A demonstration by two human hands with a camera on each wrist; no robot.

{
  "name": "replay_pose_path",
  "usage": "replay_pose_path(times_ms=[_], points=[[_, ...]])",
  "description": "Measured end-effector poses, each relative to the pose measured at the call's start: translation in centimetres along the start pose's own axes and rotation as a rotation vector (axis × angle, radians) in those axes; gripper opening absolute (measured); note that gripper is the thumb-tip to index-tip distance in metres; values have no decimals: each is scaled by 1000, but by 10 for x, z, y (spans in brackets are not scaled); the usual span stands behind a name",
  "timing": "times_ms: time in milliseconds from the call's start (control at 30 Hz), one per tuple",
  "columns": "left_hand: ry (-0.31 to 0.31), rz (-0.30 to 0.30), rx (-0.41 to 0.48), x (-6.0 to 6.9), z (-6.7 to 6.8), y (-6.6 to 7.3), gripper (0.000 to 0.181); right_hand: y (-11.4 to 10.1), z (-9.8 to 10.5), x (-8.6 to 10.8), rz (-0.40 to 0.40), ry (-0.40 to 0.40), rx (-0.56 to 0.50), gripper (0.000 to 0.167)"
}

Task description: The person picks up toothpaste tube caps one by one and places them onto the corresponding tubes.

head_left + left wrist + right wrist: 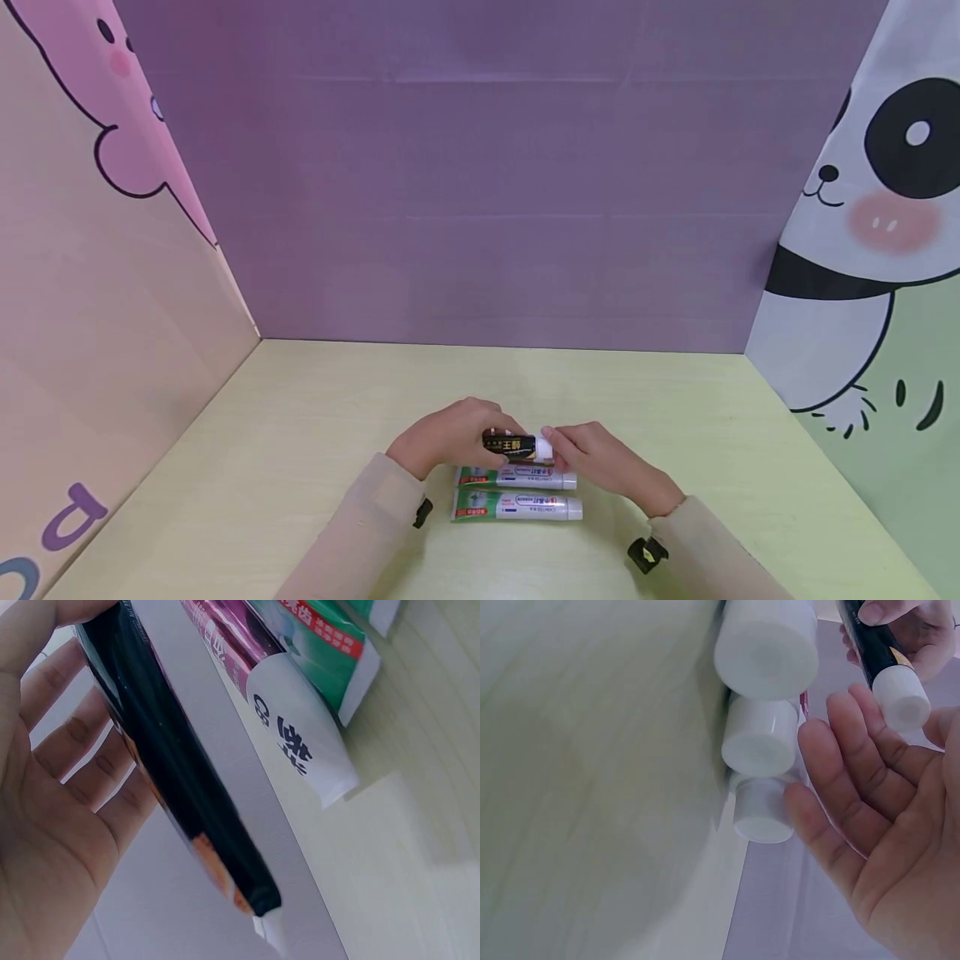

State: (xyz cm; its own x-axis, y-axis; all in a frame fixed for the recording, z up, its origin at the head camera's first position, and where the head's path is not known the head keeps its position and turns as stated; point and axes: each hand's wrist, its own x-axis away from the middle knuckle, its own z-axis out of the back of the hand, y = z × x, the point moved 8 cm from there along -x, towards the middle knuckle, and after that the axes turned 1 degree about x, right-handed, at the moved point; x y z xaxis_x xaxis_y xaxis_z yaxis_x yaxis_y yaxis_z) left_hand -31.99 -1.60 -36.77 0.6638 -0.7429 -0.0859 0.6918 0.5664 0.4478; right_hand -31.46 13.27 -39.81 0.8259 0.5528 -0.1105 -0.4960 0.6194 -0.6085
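My left hand (463, 433) holds a black toothpaste tube (510, 446) above the table, its white cap (901, 697) pointing right. My right hand (603, 454) is at that cap, fingers loosely extended, with the thumb by the cap's edge; whether it touches is hard to tell. Below lie two green and white toothpaste tubes (517, 505), side by side with caps to the right. A pink toothpaste tube (236, 634) with a white end lies beyond them, mostly hidden by the black tube in the head view.
The pale wooden table (300, 467) meets a purple back wall (495, 192). A pink cartoon panel (127, 275) stands at the left, a panda panel (847, 350) at the right. Three white caps (765, 735) line up beside the right hand.
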Motion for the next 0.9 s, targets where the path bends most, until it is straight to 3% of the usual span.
replay_pose_path(times_ms=[333, 533, 900], points=[[1, -4, 6, 1, 0, 2, 34, 2, 7, 5, -20, 17, -5, 50], [5, -10, 14, 1, 1, 2, 33, -1, 11, 8, 31, 53, -24, 28], [8, -7, 23, 1, 1, 0, 33, -12, 11, 11, 192, 112, -57, 34]])
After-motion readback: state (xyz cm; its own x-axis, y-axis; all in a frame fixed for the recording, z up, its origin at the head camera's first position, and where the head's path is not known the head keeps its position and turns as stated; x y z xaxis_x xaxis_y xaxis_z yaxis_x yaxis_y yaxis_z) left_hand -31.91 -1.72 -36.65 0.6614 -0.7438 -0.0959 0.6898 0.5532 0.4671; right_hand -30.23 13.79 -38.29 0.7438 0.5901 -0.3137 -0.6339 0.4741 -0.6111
